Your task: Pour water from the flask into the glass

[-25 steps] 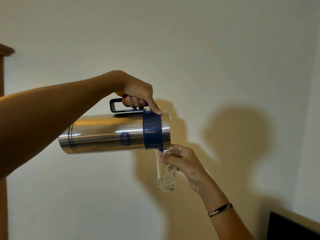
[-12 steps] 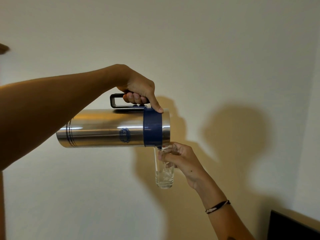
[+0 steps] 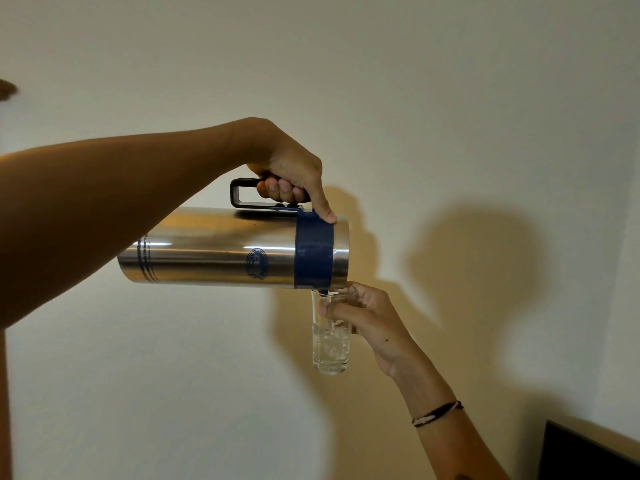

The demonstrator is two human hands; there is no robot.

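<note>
A steel flask (image 3: pixel 221 252) with a blue collar and a black handle lies almost level in mid-air, its mouth tipped slightly down to the right. My left hand (image 3: pixel 291 174) grips the handle, thumb pressed on the blue collar. Right under the mouth, my right hand (image 3: pixel 370 320) holds a tall clear glass (image 3: pixel 330 344) upright near its rim. A thin stream of water runs from the flask into the glass. Bubbly water fills roughly the lower third of the glass.
A plain pale wall fills the background, with shadows of the arms and flask on it. A dark flat object (image 3: pixel 588 455) sits at the bottom right corner. A brown wooden edge (image 3: pixel 5 90) shows at the far left.
The flask's base has risen, tipping the mouth further down. Water in the glass has risen. Both hands keep their grips and have shifted slightly up.
</note>
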